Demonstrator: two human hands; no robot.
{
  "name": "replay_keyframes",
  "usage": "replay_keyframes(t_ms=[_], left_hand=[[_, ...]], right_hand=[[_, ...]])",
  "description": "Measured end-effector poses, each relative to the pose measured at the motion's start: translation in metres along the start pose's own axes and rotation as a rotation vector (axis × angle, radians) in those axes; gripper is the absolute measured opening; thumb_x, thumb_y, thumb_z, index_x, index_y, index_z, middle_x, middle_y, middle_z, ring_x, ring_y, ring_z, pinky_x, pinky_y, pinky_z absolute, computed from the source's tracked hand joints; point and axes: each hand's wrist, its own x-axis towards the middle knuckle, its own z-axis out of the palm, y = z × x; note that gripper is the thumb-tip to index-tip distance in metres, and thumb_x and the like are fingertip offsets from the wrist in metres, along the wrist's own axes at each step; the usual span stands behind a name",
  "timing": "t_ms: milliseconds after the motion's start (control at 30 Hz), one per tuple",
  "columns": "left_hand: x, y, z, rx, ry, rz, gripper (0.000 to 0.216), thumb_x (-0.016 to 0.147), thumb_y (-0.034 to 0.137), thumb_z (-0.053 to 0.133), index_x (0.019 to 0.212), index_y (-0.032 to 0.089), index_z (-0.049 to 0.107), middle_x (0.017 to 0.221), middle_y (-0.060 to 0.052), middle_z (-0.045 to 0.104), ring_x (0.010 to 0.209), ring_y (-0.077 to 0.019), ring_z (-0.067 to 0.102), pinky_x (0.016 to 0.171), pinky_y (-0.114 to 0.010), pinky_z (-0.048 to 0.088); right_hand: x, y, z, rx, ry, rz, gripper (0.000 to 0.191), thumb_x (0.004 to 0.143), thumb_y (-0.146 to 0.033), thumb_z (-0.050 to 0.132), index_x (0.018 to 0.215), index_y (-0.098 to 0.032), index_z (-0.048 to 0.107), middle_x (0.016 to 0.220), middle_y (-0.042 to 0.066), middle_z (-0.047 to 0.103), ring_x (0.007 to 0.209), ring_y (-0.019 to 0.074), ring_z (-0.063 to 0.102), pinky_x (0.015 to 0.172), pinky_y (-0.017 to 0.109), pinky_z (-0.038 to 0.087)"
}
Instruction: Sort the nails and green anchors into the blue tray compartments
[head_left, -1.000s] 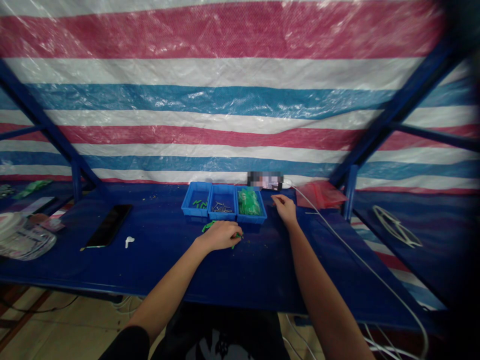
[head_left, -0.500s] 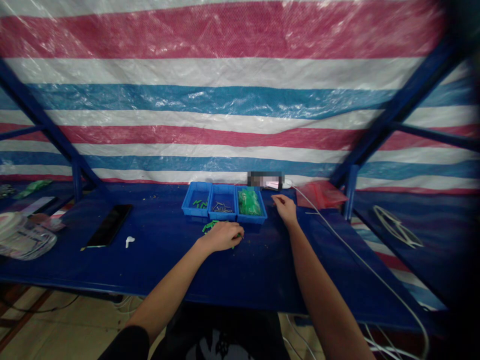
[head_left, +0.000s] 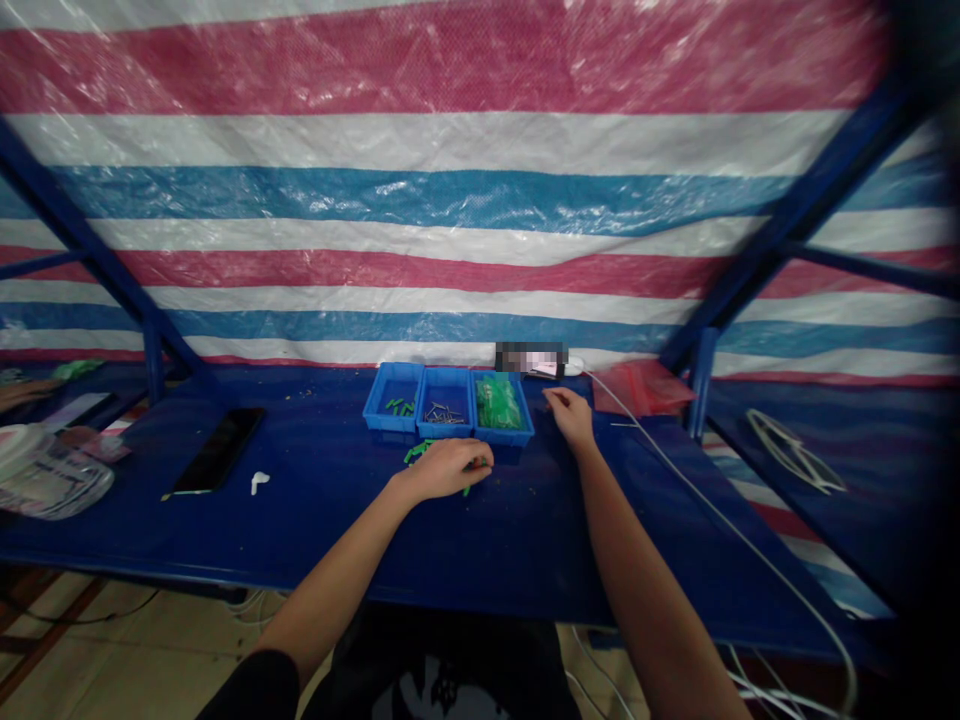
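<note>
My left hand is over the table just in front of the blue bins, its fingers curled round a small green plastic piece that is mostly hidden. Another green piece shows below its fingertips. Beside and behind that hand lies a loose pile of green plastic pieces, shaped like wall plugs. To the right of the bins, my right hand has its thumb and fingers pinched together; what they hold, if anything, is too small to tell. The left bin has a few green pieces, the middle one screws, the right one green-filled plastic bags.
A dark phone, a white earbud and a clear plastic jar are on the left. Red plastic bags and a white cable lie right. Another person's hand shows far left.
My left hand has shifted slightly to the right, its fingers still curled. My right hand has stayed almost in place. Another person's hand has come into view at the far left.
</note>
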Motion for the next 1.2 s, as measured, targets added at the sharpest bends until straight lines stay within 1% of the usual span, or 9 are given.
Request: replay_keyframes(t_ms=[200,367,533,667,800,900,1000,1067,1200], left_hand=[[0.002,0.000,-0.003,-0.272,0.128,-0.034,0.014,0.086,0.029,0.049,0.090,0.018,0.057,0.075,0.000,0.058,0.065,-0.0097,0.052,0.060,-0.021,0.038],[0.004,-0.005,-0.008,-0.525,0.338,-0.106,0.019,0.084,0.034,0.053,0.089,0.016,0.057,0.077,-0.001,0.057,0.065,-0.0095,0.051,0.057,-0.020,0.038],[0.006,-0.013,-0.017,-0.858,0.503,-0.168,0.027,0.080,0.039,0.058,0.090,0.015,0.054,0.076,-0.003,0.061,0.056,-0.0078,0.050,0.046,-0.018,0.036],[0.006,-0.018,-0.026,-0.990,0.640,-0.197,0.029,0.076,0.039,0.062,0.089,0.015,0.054,0.075,-0.003,0.063,0.052,-0.0074,0.049,0.041,-0.017,0.034],[0.004,-0.019,-0.033,-1.064,0.737,-0.216,0.028,0.075,0.038,0.064,0.089,0.016,0.055,0.076,-0.003,0.064,0.053,-0.0064,0.049,0.041,-0.015,0.035],[0.002,-0.022,-0.035,-1.058,0.776,-0.254,0.028,0.075,0.038,0.063,0.090,0.016,0.056,0.077,-0.003,0.064,0.054,-0.0063,0.049,0.042,-0.015,0.035],[0.001,-0.029,-0.036,-0.957,0.800,-0.296,0.029,0.077,0.039,0.060,0.092,0.015,0.055,0.080,-0.004,0.064,0.056,-0.0076,0.050,0.043,-0.016,0.035],[0.000,-0.035,-0.036,-0.798,0.811,-0.320,0.028,0.079,0.039,0.057,0.092,0.015,0.056,0.081,-0.005,0.064,0.058,-0.0090,0.051,0.044,-0.017,0.035],[-0.005,-0.045,-0.037,-0.275,0.808,-0.382,0.019,0.082,0.033,0.053,0.091,0.017,0.060,0.084,-0.003,0.064,0.066,-0.0113,0.054,0.054,-0.020,0.038]], right_hand=[[0.000,-0.001,0.000,-0.018,-0.009,-0.002,0.036,0.073,-0.047,0.051,0.081,-0.016,0.068,0.062,0.004,0.063,0.063,0.0203,0.058,0.064,0.031,0.040],[0.001,0.002,0.001,-0.012,-0.007,-0.010,0.036,0.073,-0.047,0.051,0.081,-0.016,0.068,0.065,0.005,0.064,0.064,0.0203,0.058,0.064,0.030,0.040],[0.002,0.004,0.002,0.006,-0.003,-0.017,0.036,0.073,-0.047,0.051,0.081,-0.016,0.068,0.063,0.005,0.063,0.064,0.0207,0.059,0.063,0.031,0.041],[0.004,0.009,0.004,0.020,-0.007,-0.026,0.035,0.073,-0.046,0.051,0.082,-0.017,0.068,0.062,0.004,0.063,0.063,0.0205,0.059,0.064,0.031,0.042],[0.005,0.012,0.005,0.023,-0.003,-0.031,0.035,0.073,-0.047,0.051,0.082,-0.017,0.068,0.063,0.004,0.064,0.065,0.0209,0.060,0.066,0.031,0.043],[0.004,0.011,0.004,0.020,-0.002,-0.027,0.036,0.072,-0.047,0.051,0.081,-0.017,0.067,0.064,0.005,0.064,0.065,0.0209,0.060,0.066,0.031,0.043],[0.003,0.007,0.003,0.019,0.000,-0.015,0.037,0.072,-0.048,0.052,0.080,-0.016,0.067,0.064,0.005,0.064,0.065,0.0211,0.059,0.066,0.031,0.042],[0.002,0.005,0.003,0.015,0.001,-0.011,0.037,0.072,-0.049,0.052,0.080,-0.016,0.068,0.063,0.005,0.064,0.064,0.0212,0.059,0.065,0.032,0.042],[0.002,0.004,0.002,0.017,-0.003,-0.018,0.040,0.072,-0.051,0.051,0.081,-0.016,0.068,0.064,0.006,0.065,0.064,0.0210,0.059,0.065,0.032,0.042]])
